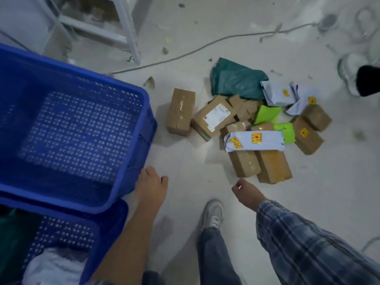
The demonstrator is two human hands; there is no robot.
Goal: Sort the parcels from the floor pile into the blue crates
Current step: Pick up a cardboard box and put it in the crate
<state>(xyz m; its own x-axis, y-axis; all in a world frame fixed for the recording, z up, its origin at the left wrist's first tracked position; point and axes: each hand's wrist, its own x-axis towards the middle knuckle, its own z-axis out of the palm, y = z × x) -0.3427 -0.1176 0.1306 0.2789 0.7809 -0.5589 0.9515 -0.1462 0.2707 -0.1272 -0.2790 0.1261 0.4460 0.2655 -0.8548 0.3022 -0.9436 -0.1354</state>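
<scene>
The left hand [151, 183] hangs low at the end of a bare forearm that runs up from the bottom edge, back of the hand facing the camera, fingers pointing down and loosely together, thumb set a little apart to the right; it holds nothing. The right hand [245, 191] reaches forward and down from a checked sleeve [304, 243] that covers the arm to the wrist. Its fingers are curled loosely inward with the knuckles toward the camera, and nothing shows in its grasp. The two hands are at about the same height and well apart. Below and between them one leg in jeans steps forward, ending in a pale shoe [212, 212]
</scene>
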